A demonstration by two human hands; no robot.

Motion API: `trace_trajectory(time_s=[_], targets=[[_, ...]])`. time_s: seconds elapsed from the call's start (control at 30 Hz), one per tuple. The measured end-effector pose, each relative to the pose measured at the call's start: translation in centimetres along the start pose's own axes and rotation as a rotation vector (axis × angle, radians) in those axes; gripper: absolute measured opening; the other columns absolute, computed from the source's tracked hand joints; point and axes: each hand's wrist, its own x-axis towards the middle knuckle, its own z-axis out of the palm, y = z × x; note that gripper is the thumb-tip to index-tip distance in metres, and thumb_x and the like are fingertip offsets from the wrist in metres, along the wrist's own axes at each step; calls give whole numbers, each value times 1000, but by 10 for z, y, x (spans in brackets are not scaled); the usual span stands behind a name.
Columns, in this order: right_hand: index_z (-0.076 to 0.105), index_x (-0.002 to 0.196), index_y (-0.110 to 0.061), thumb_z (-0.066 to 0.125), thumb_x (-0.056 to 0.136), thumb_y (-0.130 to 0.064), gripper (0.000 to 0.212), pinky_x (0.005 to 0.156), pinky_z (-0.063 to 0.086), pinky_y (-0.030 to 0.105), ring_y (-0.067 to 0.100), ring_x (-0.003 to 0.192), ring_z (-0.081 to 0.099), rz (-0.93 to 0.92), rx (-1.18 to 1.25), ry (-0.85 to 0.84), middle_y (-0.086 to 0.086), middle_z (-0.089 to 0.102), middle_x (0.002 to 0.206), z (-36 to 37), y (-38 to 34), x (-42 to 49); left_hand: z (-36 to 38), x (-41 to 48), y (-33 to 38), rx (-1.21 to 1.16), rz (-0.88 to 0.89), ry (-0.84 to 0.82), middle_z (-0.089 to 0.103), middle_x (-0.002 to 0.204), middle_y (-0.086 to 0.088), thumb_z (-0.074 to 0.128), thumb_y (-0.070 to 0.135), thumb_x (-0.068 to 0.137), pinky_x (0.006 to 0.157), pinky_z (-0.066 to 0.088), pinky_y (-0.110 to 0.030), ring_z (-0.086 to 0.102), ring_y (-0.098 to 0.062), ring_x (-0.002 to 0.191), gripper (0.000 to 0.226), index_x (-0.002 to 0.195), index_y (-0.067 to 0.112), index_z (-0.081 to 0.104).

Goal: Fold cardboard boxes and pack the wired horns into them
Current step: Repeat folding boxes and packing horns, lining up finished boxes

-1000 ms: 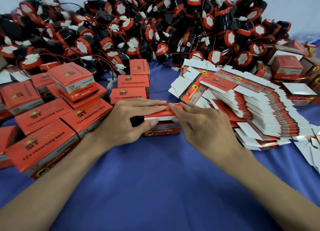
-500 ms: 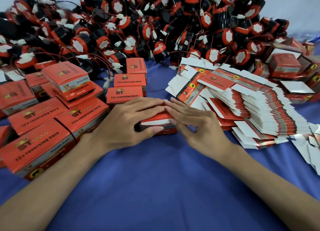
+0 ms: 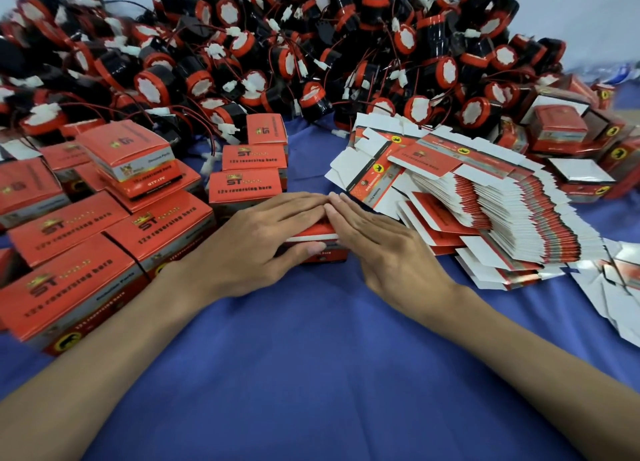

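head | left hand (image 3: 263, 239) flat atop box (image 3: 317, 233) | right hand (image 3: 388, 253) flat, fingertips touching

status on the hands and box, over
Left hand, right hand flat on the box lid. Lid nearly down. Flat blanks close at right.

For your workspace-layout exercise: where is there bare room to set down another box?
Bare blue cloth lies nearest the camera, between the forearms. A narrow strip runs between the closed boxes and the flat cartons. The horn pile crowds the back.
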Motion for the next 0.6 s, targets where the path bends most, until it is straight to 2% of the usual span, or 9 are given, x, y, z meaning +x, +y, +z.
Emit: trace_trajectory(time_s=[0.2, 0.33, 0.43, 0.6], targets=[[55, 126, 10, 64, 69, 21, 59, 96, 50, 49, 44, 126, 48, -23, -74, -109, 24, 53, 133, -4, -2, -2, 1, 1, 1, 26, 62, 61, 59, 132, -11, 46, 28, 98, 111, 37, -33, 49, -24, 130, 42, 126, 0, 61], [62, 119, 8, 61, 86, 2, 33, 88, 55, 46, 41, 118, 56, -34, -171, -31, 21, 61, 125, -4, -7, 0, 1, 0, 4, 45, 56, 67, 60, 132, -9, 47, 25, 98, 109, 39, -35, 51, -25, 130, 39, 126, 2, 62], [67, 113, 6, 71, 80, 1, 34, 82, 58, 41, 34, 111, 63, -5, -238, 24, 19, 65, 119, 1, -12, -2, 2, 0, 5, 116, 69, 77, 57, 137, -7, 45, 26, 99, 108, 42, -37, 50, -24, 130, 42, 131, 2, 58], [74, 101, -1, 76, 79, -3, 22, 72, 58, 37, 27, 103, 69, -26, -114, 159, 12, 71, 110, -3, -6, -3, 4, -1, 6, 177, 58, 147, 56, 136, -13, 54, 33, 93, 103, 47, -39, 53, -24, 127, 51, 131, -2, 57]])
